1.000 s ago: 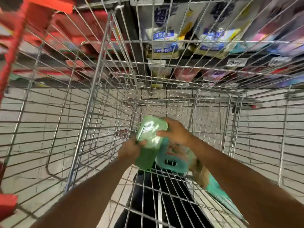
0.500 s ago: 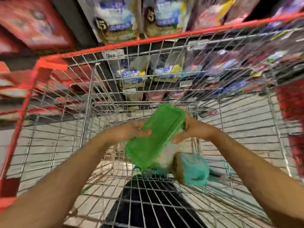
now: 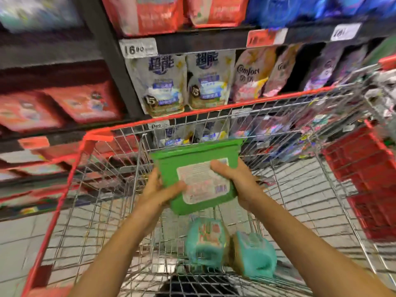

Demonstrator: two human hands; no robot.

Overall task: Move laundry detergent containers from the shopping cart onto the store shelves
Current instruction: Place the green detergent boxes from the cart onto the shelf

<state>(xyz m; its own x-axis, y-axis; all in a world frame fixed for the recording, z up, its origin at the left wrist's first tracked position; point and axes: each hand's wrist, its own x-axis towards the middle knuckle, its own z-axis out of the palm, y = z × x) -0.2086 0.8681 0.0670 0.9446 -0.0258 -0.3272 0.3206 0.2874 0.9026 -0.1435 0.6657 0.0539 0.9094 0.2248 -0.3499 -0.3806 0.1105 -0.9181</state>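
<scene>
Both hands grip a green detergent pouch (image 3: 192, 161) by its sides, above the wire shopping cart (image 3: 214, 109). Its back label faces the camera. The left hand (image 3: 158, 189) has its thumb curled over the lower left edge, and the right hand (image 3: 240, 183) wraps the right edge. Two teal detergent packs (image 3: 205, 243) lie side by side on the cart floor. Behind the cart, a shelf (image 3: 203, 41) carries white refill pouches (image 3: 165, 86) and a Comfort pouch (image 3: 248, 80).

A person's left hand (image 3: 158, 189) and right hand (image 3: 237, 183) grip a green pouch (image 3: 199, 166) above a wire cart (image 3: 278, 129) holding two teal packs (image 3: 206, 241), facing shelves (image 3: 203, 40) stocked with white pouches (image 3: 165, 86).
</scene>
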